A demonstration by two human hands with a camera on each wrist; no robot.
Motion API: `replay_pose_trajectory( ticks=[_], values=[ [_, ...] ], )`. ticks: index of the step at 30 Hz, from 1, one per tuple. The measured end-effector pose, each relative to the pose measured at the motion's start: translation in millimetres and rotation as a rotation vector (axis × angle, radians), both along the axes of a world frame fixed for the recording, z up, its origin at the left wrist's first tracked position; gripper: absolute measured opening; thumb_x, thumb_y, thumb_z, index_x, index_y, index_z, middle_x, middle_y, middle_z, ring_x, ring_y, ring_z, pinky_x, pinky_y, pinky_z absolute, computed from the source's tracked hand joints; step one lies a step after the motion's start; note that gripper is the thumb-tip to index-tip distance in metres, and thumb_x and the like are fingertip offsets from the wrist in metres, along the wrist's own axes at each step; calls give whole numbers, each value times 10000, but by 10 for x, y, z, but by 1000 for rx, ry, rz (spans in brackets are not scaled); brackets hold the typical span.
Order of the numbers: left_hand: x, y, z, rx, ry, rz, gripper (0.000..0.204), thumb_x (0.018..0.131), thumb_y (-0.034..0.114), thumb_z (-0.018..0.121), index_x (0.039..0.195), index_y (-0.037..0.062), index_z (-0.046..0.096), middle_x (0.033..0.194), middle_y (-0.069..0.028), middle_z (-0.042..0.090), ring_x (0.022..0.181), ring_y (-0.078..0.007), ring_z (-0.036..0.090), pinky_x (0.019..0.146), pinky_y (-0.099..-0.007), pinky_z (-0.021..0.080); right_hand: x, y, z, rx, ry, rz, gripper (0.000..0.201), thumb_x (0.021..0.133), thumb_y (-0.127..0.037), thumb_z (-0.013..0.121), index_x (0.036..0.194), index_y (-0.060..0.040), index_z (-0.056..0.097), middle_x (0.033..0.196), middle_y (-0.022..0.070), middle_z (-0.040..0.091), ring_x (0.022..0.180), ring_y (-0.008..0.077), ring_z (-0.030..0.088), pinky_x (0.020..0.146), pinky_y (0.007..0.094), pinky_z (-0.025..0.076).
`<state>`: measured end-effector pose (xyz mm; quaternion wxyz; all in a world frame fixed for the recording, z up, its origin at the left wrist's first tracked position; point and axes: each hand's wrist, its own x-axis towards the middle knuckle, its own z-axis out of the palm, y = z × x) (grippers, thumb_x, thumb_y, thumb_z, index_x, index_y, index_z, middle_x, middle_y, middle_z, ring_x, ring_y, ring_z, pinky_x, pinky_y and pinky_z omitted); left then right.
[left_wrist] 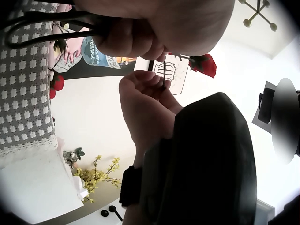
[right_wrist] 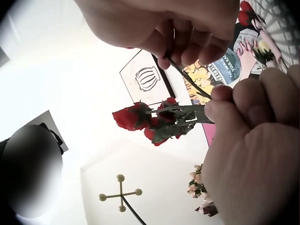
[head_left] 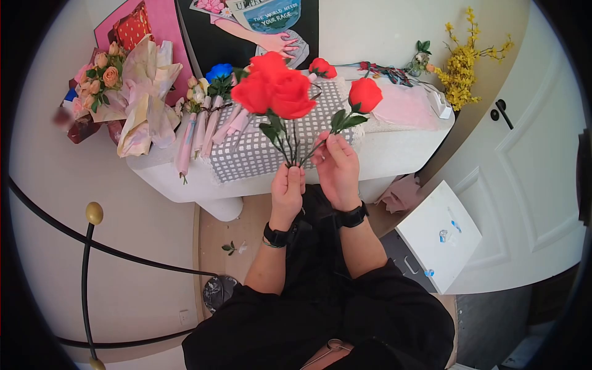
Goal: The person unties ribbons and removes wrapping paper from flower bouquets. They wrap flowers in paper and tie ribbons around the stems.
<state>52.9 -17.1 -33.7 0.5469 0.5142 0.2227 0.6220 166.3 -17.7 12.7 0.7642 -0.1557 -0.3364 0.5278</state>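
Observation:
My left hand [head_left: 287, 194] grips the thin stems [head_left: 290, 145] of a bunch of red artificial roses [head_left: 274, 89], blooms upward, in front of my body. To its right, my right hand [head_left: 341, 169] pinches the dark stem of a single red rose [head_left: 365, 95] just under its leaves [head_left: 346, 121]. This stem slants down to the left hand and meets the bunch there. In the right wrist view the stem [right_wrist: 187, 77] runs between both hands, with the bunched roses [right_wrist: 131, 117] beyond. The left wrist view shows the single rose [left_wrist: 204, 65] past the right hand [left_wrist: 150, 103].
Ahead is a white table [head_left: 394, 151] with a grey-and-white checked cloth [head_left: 246, 154]. On it lie pink-wrapped flowers [head_left: 187, 145], a blue flower [head_left: 219, 72] and another red rose [head_left: 322, 68]. A wrapped bouquet [head_left: 145, 105] stands left; a white cabinet [head_left: 438, 234] is at right.

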Motion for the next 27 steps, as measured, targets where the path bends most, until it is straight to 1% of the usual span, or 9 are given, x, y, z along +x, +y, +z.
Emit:
replay_pose_trajectory(
  ticks=[2, 3, 5, 11, 15, 17, 18, 20, 27],
  values=[
    [-18, -40, 22, 27, 31, -46, 167, 1013, 191, 416, 952, 47, 474, 670, 51, 395, 528, -24, 297, 454, -191, 240, 38, 14, -49, -76, 242, 208, 165, 962, -131, 505, 1014, 0, 592, 845, 36, 589, 679, 101, 491, 612, 247, 415],
    [-32, -43, 22, 26, 31, -47, 167, 1013, 191, 416, 952, 47, 474, 670, 51, 395, 528, -24, 297, 454, -191, 240, 55, 18, -73, -76, 243, 206, 165, 962, -131, 505, 1014, 0, 592, 845, 36, 589, 679, 101, 491, 612, 247, 415],
    [-59, -44, 23, 39, 61, -84, 168, 1011, 181, 416, 956, 38, 484, 670, 49, 399, 532, -22, 297, 456, -188, 238, 84, 25, -113, -133, 350, 328, 166, 959, -145, 509, 1023, -10, 580, 824, 35, 579, 641, 97, 457, 562, 248, 388],
    [-60, -94, 84, 64, 84, -128, 195, 1012, 192, 413, 933, 32, 491, 662, 52, 392, 534, -21, 296, 461, -183, 237, 104, 6, -138, -206, 483, 438, 164, 953, -160, 521, 1034, -28, 576, 820, 25, 577, 613, 84, 446, 552, 249, 390],
    [-59, -77, 94, 73, 150, -105, 195, 1012, 192, 411, 927, 35, 490, 658, 56, 387, 534, -21, 294, 462, -185, 235, 84, -14, 9, -224, 433, 348, 163, 954, -158, 518, 1019, -23, 582, 806, 26, 582, 619, 82, 463, 559, 243, 401],
    [-76, -38, 51, 26, 190, -161, 229, 1006, 227, 426, 884, 51, 505, 676, 53, 419, 565, -21, 348, 491, -182, 280, 86, -34, 121, -142, 143, 171, 146, 953, -143, 521, 975, -20, 598, 782, 18, 583, 637, 74, 482, 572, 235, 413],
    [-86, -36, 52, 28, 191, -158, 229, 1006, 227, 426, 884, 51, 505, 676, 53, 419, 565, -21, 348, 491, -182, 280, 92, -16, 116, -141, 144, 174, 146, 953, -143, 521, 975, -20, 598, 782, 18, 583, 637, 74, 482, 572, 235, 413],
    [-85, -35, 71, -12, 173, -237, 229, 1006, 226, 423, 883, 50, 501, 676, 51, 418, 565, -26, 351, 494, -185, 283, 117, 15, 94, -92, -50, 84, 135, 949, -122, 527, 928, -18, 610, 764, 10, 583, 650, 68, 493, 582, 230, 420],
    [-91, -12, 41, -20, 199, -256, 224, 1004, 224, 430, 892, 43, 500, 676, 48, 417, 571, -28, 351, 501, -184, 284, 115, -7, 74, -22, -44, 63, 114, 941, -108, 541, 924, -14, 604, 764, 16, 583, 612, 69, 499, 564, 224, 425]
  ],
)
